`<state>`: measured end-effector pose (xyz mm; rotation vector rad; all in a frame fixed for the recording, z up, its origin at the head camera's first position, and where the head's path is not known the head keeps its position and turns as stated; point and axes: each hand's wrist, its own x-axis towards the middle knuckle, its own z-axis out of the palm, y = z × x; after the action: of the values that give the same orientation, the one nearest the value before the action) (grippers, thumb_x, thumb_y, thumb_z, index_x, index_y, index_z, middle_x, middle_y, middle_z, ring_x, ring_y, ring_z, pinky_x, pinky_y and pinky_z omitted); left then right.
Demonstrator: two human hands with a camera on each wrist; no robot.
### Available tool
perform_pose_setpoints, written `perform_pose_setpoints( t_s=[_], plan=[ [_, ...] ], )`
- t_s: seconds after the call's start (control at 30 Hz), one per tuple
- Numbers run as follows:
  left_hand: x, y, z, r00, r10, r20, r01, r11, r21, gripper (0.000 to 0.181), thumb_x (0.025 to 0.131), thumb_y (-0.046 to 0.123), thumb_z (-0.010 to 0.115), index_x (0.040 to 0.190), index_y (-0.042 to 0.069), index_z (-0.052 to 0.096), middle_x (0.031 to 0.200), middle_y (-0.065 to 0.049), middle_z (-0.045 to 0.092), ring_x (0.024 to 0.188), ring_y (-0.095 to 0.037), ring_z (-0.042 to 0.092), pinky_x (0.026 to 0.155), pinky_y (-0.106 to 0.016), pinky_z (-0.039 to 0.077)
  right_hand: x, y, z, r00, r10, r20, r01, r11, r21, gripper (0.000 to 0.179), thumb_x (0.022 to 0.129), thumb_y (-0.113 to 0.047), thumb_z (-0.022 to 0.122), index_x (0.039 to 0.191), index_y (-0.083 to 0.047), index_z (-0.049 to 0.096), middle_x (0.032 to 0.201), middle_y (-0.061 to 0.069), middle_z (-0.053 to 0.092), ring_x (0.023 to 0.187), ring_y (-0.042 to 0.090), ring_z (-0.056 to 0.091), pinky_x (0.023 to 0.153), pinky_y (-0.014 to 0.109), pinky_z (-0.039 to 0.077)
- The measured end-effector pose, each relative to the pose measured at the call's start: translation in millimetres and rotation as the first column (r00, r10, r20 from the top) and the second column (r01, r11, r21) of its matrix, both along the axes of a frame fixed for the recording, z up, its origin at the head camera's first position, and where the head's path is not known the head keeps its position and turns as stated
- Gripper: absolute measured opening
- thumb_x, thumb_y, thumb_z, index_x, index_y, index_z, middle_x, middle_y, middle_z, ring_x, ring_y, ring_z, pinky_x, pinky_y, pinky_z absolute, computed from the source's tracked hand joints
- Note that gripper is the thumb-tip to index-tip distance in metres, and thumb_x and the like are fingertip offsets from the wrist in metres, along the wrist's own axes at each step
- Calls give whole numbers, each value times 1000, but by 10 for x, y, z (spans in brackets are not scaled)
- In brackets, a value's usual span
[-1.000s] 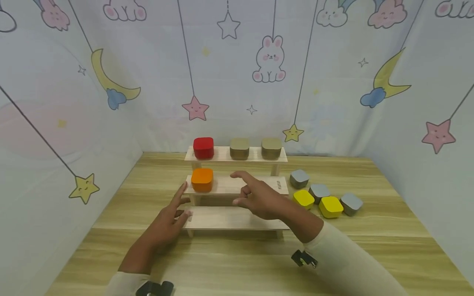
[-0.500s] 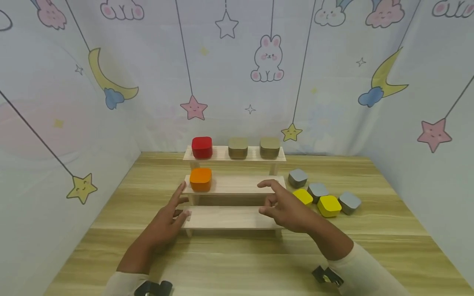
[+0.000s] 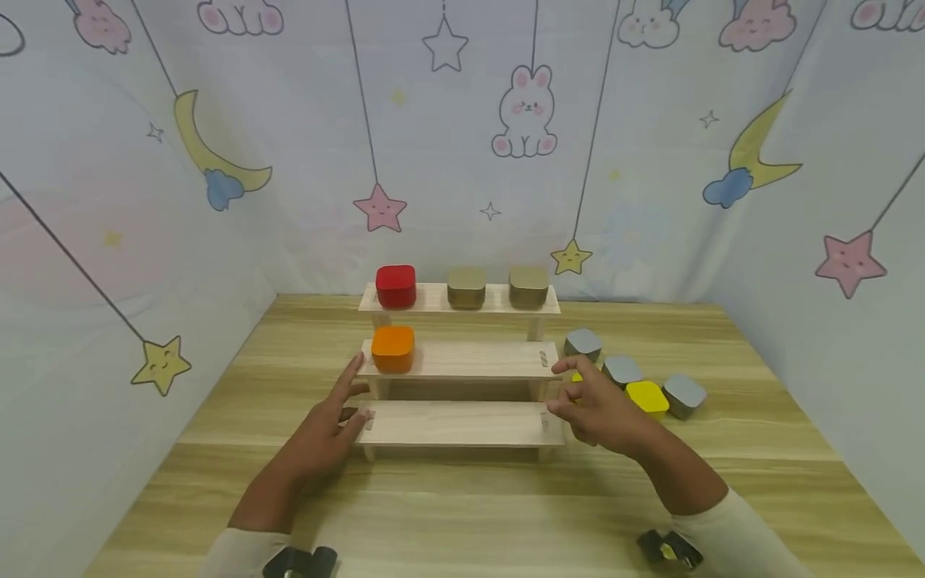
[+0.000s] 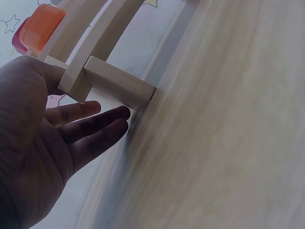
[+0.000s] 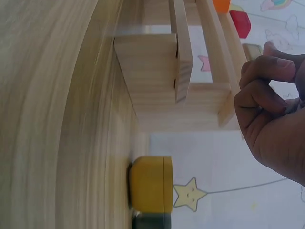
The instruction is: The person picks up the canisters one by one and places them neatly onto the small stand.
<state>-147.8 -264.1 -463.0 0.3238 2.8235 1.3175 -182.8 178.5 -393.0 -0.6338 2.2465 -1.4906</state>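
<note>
Pale fabric backdrop (image 3: 441, 144) printed with stars (image 3: 381, 210), moons (image 3: 192, 138) and a bunny (image 3: 526, 112), wood-grain tabletop (image 3: 462, 514), soft light

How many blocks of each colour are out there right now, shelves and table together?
Red block: 1
Orange block: 1
Khaki blocks: 2
Yellow blocks: 2, one mostly hidden in the head view
Grey blocks: 3
Total: 9
</note>
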Motion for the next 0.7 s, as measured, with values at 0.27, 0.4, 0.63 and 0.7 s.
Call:
perform_pose_setpoints(
  t_s=[0.27,0.4,0.63,0.7],
  plan=[
    [4,-13,-4,1000,3,-12,-3,1000,-4,90,114,19,56,174,49,-5,169,-29,44,136,-51,66,113,-67,54,-108,161,-6,990,-139,18,138,989,44,60,113,-16,60,155,-1,21,84,4,50,51,10,30,48,26,33],
    [5,-20,-2,1000,3,-8,-3,1000,-8,91,114,18,56,174,48,-5,170,-28,42,137,-51,66,114,-66,54,-175,227,-46,977,-212,15,210,974,88,66,114,-20,59,161,-2,16,74,-1,42,50,10,27,48,26,31],
    [-9,-18,-13,1000,-16,-23,16,1000,1,91,114,17,56,174,47,-5,173,-27,39,136,-52,66,113,-66,55,-256,359,-160,951,-307,29,291,927,238,83,112,-32,62,171,-5,10,71,-2,42,51,11,30,51,27,36],
    [-12,-16,-12,999,-19,-26,19,1000,0,91,114,17,56,175,46,-5,173,-27,39,136,-52,66,113,-67,55,-290,390,-193,947,-320,39,300,918,259,87,111,-35,64,172,-6,9,71,-2,43,50,11,31,51,27,37]
  ],
)
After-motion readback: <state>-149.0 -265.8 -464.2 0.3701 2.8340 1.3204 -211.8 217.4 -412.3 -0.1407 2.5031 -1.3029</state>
